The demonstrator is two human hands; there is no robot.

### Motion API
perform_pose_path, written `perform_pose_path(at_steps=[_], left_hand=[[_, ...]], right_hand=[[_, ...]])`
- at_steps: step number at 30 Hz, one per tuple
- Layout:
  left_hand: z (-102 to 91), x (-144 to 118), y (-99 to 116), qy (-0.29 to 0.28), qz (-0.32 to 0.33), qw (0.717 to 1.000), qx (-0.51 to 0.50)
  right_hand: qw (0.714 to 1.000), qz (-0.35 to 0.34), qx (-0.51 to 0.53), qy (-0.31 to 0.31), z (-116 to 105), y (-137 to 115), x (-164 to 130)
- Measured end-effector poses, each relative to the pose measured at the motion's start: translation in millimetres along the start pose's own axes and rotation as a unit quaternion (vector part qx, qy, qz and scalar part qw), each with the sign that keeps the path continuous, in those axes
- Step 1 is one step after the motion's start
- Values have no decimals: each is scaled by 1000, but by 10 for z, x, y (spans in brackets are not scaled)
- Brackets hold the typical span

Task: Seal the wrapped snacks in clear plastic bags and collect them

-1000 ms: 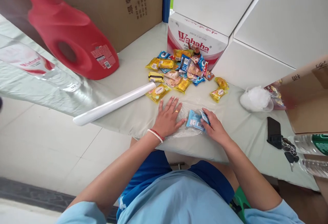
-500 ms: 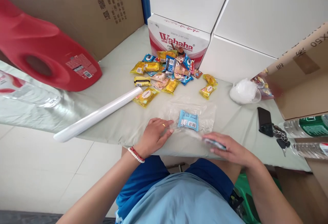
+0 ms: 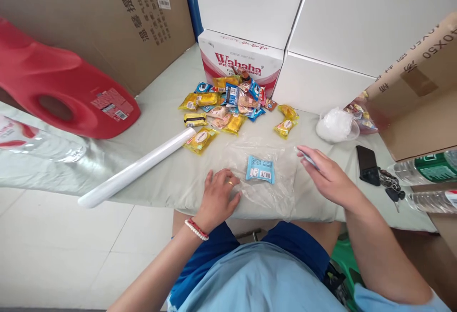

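Note:
On the table lies a thin sheet of clear plastic film [image 3: 282,198], with a small light-blue snack packet [image 3: 260,169] on its middle. My left hand [image 3: 220,195] rests with fingers spread at the left edge of the film, left of the packet, holding nothing. My right hand [image 3: 328,176] is raised just right of the film, its fingers closed around a slim knife [image 3: 310,158]. Most of the knife is hidden by the fingers; a pale-blue strip and a light tip show.
Several snack packets [image 3: 232,98] are heaped before a Wahaha box [image 3: 243,60]. A white roll [image 3: 139,167] and red jug [image 3: 82,93] are left. A white plastic bundle [image 3: 335,125], phone [image 3: 367,164], keys [image 3: 391,183] and bottles [image 3: 435,168] are right.
My right hand has moved up and right, away from the film's near edge, with the knife in it. My left hand has shifted slightly and lies flatter. The blue packet stays on the film.

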State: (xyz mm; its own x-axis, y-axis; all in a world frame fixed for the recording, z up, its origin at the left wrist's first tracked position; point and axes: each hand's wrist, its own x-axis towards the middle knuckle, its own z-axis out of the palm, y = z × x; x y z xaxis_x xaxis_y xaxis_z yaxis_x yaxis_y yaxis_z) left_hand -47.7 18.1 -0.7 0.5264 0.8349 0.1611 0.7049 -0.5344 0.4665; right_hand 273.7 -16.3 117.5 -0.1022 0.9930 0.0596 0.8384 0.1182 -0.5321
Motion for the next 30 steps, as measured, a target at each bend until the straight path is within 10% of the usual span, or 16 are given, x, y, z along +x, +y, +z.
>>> perform_pose_path(at_steps=[9,17,30], left_hand=[[-123,-251,-120,-19,35,999,-37],[-33,-252,-194,30,-5,992,-124],[102,-181,-130,61,-44,995,-64]], right_hand=[[978,-38,-193,-67,1300,-318,418],[994,-77,-58,-60,1075,20,419],[975,-97,-197,-24,1070,-136,422]])
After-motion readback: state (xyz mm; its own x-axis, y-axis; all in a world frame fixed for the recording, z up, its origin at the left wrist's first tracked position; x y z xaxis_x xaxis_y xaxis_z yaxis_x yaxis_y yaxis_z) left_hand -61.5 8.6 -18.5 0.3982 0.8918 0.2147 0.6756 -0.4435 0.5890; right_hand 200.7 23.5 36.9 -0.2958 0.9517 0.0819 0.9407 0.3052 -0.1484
